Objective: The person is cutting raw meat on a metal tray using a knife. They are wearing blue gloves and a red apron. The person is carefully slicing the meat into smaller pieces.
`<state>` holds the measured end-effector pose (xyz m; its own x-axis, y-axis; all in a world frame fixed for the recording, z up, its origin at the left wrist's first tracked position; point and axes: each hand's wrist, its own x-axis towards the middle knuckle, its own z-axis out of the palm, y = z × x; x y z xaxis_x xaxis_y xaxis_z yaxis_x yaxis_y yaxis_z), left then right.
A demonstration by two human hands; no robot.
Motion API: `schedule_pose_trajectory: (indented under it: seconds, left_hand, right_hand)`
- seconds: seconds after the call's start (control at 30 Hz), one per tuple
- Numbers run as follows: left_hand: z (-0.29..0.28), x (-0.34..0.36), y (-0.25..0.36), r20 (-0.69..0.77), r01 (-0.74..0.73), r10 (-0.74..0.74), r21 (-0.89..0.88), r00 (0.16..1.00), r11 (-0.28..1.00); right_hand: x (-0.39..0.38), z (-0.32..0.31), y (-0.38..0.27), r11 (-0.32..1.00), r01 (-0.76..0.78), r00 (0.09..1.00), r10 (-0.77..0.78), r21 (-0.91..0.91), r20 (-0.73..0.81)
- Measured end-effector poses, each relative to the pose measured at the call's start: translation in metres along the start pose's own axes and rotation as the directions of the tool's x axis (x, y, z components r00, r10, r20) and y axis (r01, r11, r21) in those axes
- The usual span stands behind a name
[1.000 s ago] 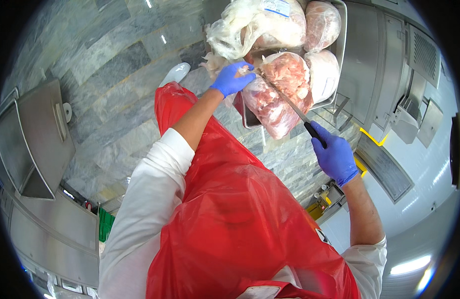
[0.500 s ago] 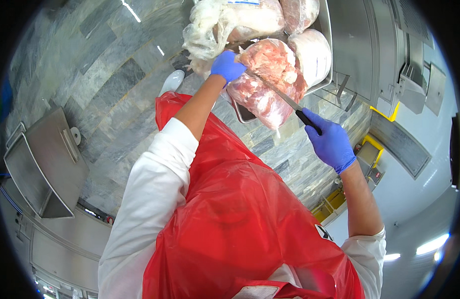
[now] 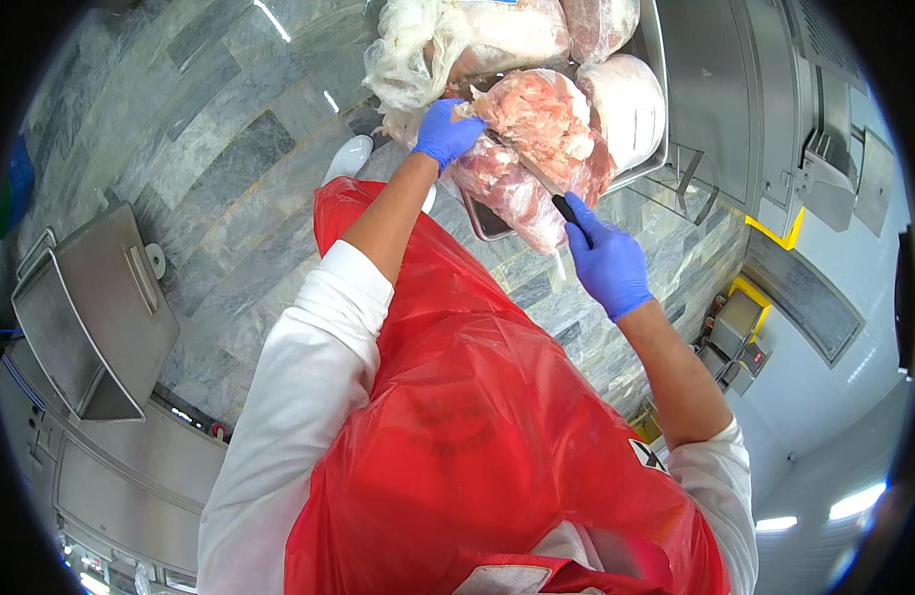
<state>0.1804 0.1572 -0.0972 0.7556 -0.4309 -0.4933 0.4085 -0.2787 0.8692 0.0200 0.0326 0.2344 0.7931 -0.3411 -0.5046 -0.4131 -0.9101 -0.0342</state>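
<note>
A large piece of raw pink meat (image 3: pixel 542 111) lies at the near end of a metal tray (image 3: pixel 489 224), part of it overhanging the near edge. My right hand (image 3: pixel 608 260), in a blue glove, is closed around the black handle of a knife (image 3: pixel 543 177). The blade slants up and left into the meat, along a cut between two lobes, and its tip is hidden near my left hand. Also gloved in blue, my left hand (image 3: pixel 450 131) grips the left side of the meat, fingers curled on its edge.
Behind the meat, several plastic-wrapped meat pieces (image 3: pixel 621 109) fill the tray, with crumpled clear plastic (image 3: pixel 410 58) at the left. A steel cart (image 3: pixel 96 312) stands on the tiled floor at left. Steel cabinets (image 3: pixel 710 89) rise at right.
My right hand has moved up and left, pushing the knife farther into the meat. The cut looks wider, the near lobe separated more from the upper one. My left hand stays nearly in place.
</note>
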Motion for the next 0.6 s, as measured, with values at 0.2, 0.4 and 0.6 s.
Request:
schedule_pose_trajectory:
  seconds: [0.2, 0.4, 0.6]
  left_hand:
    - [-0.002, -0.02, 0.034, -0.01, 0.058, -0.06, -0.158, 0.998, 0.986]
    - [-0.001, -0.022, 0.026, -0.076, 0.018, -0.042, -0.294, 0.996, 0.956]
    - [-0.005, -0.033, 0.034, -0.145, 0.026, -0.081, -0.348, 0.986, 0.937]
  right_hand:
    - [-0.009, -0.07, -0.003, 0.996, -0.081, 0.973, 0.07, 0.043, 0.22]
    - [-0.021, -0.028, 0.015, 1.0, 0.004, 0.999, -0.003, -0.015, 0.043]
    - [-0.033, 0.004, 0.035, 0.995, 0.043, 0.995, -0.051, -0.093, -0.09]
